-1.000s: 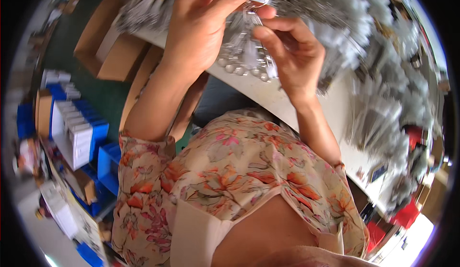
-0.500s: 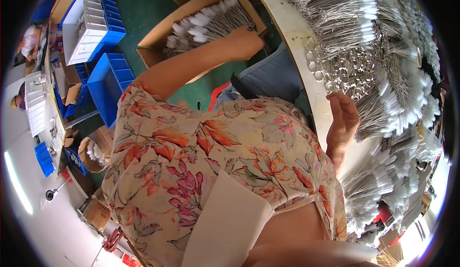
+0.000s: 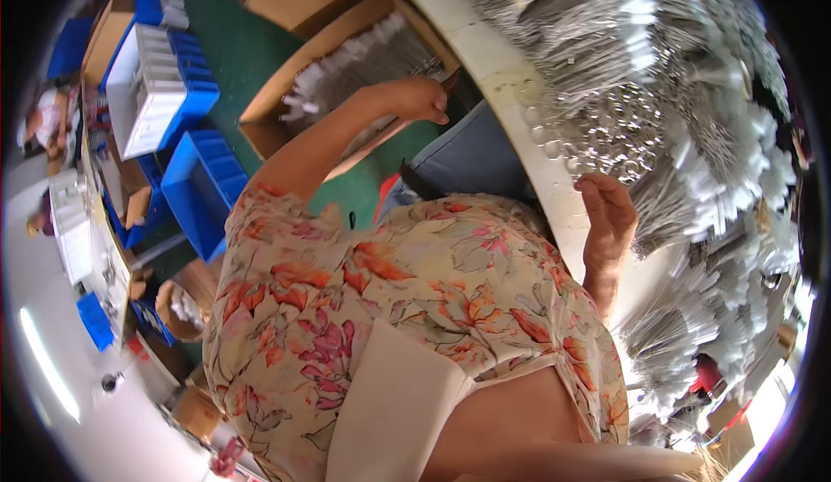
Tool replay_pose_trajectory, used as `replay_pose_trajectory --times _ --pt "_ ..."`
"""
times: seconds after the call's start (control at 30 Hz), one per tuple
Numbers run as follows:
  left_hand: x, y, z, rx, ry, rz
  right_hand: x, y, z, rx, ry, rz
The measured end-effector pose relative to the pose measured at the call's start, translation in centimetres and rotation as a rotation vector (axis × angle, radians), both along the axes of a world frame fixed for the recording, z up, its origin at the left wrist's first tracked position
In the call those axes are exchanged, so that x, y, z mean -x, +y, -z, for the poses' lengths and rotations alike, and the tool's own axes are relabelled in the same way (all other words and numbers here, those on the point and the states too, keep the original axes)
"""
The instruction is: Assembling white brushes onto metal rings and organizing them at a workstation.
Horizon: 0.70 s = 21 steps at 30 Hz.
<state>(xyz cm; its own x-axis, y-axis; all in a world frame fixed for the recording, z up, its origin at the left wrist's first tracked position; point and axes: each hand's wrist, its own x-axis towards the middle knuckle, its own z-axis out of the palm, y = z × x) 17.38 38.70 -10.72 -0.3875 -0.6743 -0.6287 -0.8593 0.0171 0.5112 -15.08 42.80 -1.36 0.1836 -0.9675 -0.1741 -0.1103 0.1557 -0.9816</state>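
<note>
**Visitor:** Starting from the left side, what does the head view show?

**Describer:** At nine o'clock sit blue bins (image 3: 201, 179) and a white tray (image 3: 147, 93) on a green floor. Toward eleven o'clock an open cardboard box (image 3: 359, 75) holds bundles of thin metal pieces with white ends.

**Visitor:** Where are the person's hands?

**Describer:** The left hand (image 3: 421, 99) stretches out over that box at twelve o'clock, fingers curled down and fairly closed. Whether it grips anything cannot be told; nothing clearly shows in it. The right hand (image 3: 608, 222) rests at three o'clock against the pale table edge (image 3: 519, 127), fingers loosely bent and half open, with nothing in it.

**Visitor:** And the work itself?

**Describer:** Just beside the right hand, at about two o'clock, lies a heap of small shiny metal rings (image 3: 619, 136). Around it, from one to four o'clock, the table is crowded with more bundles (image 3: 692, 58) of the same white-tipped metal pieces.

**Visitor:** How far along is it?

**Describer:** Judging by the box, partly filled with bundles, some are already stowed. Much seems left: many bundles and the rings lie on the table.
</note>
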Motion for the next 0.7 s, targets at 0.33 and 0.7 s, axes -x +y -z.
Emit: replay_pose_trajectory --times 0.33,0.7 --pt "8.8 -17.1 -24.6 -0.165 0.629 0.273 8.3 -1.5 -5.6 0.13 -0.137 0.258" --pt "17.2 -42.4 -11.4 0.449 -0.398 0.274 21.1 -6.6 -9.0 0.319 0.462 0.546"
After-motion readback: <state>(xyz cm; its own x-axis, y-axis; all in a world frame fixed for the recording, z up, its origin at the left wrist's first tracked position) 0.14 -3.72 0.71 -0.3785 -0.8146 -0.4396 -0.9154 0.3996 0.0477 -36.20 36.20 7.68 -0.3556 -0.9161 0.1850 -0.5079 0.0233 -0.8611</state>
